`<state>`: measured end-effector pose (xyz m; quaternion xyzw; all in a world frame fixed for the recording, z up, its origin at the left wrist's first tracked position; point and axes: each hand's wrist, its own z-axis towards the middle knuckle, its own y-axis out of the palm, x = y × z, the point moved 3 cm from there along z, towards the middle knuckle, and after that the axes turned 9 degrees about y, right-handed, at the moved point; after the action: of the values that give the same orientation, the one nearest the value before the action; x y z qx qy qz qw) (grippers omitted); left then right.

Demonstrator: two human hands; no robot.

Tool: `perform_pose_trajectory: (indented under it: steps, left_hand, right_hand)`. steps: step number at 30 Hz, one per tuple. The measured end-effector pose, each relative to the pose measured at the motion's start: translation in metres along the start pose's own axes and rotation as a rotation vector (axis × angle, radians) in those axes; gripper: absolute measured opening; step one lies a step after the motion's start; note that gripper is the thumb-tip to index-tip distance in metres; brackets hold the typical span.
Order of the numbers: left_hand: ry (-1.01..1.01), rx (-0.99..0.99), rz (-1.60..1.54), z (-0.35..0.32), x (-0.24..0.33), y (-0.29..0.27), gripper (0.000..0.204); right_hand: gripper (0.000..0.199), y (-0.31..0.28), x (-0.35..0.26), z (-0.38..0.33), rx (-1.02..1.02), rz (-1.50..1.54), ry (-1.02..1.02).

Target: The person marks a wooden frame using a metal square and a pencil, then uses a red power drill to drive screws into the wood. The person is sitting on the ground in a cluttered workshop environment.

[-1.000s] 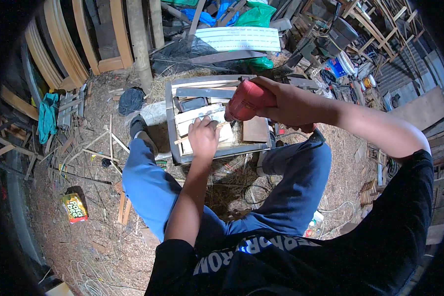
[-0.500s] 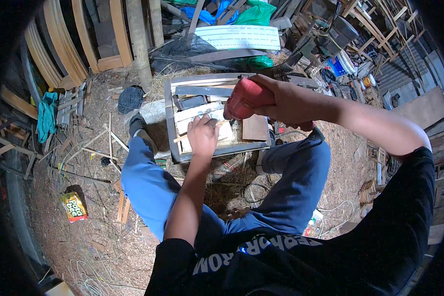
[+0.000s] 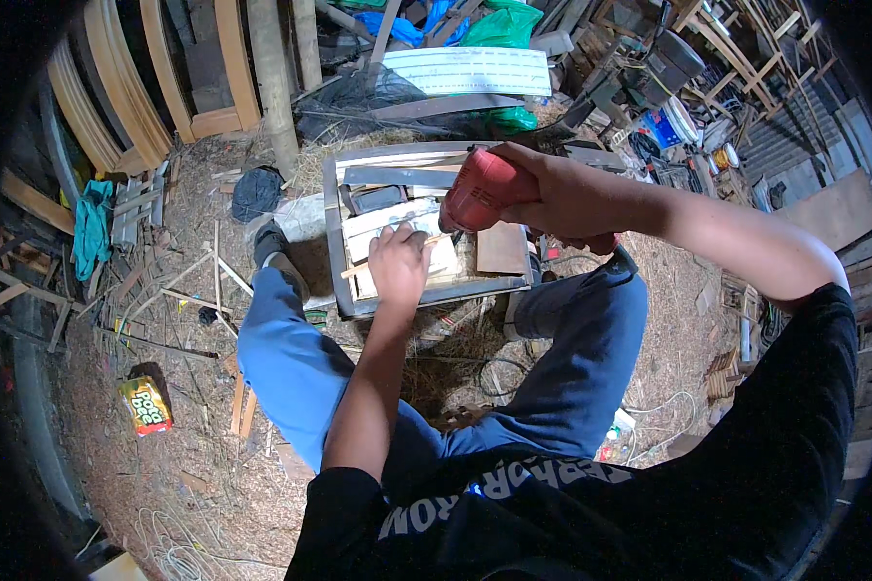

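Observation:
My right hand is wrapped round the grip of a red power drill. The drill's front end points down and left, close to the fingers of my left hand. A thin wooden stick lies under my left hand, whose fingers are closed on it and press it down over pale wooden boards. The tip of the drill and the exact spot it meets are too small to make out. The boards lie within a low wooden frame between my legs.
A brown square board lies inside the frame's right side. A dark bag sits left of the frame. Loose wooden strips and a yellow-red snack packet are on the floor at left. A wooden post stands beyond.
Both hands stay nearly in place, the drill shifting only very slightly. My right knee has moved a little inward.

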<state>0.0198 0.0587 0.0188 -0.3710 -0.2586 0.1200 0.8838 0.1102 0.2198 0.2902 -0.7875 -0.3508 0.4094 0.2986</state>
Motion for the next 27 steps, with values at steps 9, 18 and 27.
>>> perform_pose_trajectory:
  steps: [9, 18, 27]
  left_hand:
    - [-0.006, -0.012, -0.010, 0.001, 0.001, 0.000, 0.023]
    - [-0.014, -0.008, -0.026, 0.000, -0.001, 0.000, 0.024]
    - [-0.009, -0.004, -0.015, 0.000, -0.001, 0.001, 0.025]
  right_hand:
    - [0.079, 0.002, 0.008, 0.003, 0.034, -0.043, -0.048]
    - [0.079, 0.002, 0.004, 0.002, 0.035, -0.103, -0.036]
    - [0.078, 0.008, 0.018, 0.010, 0.083, -0.086, -0.193]
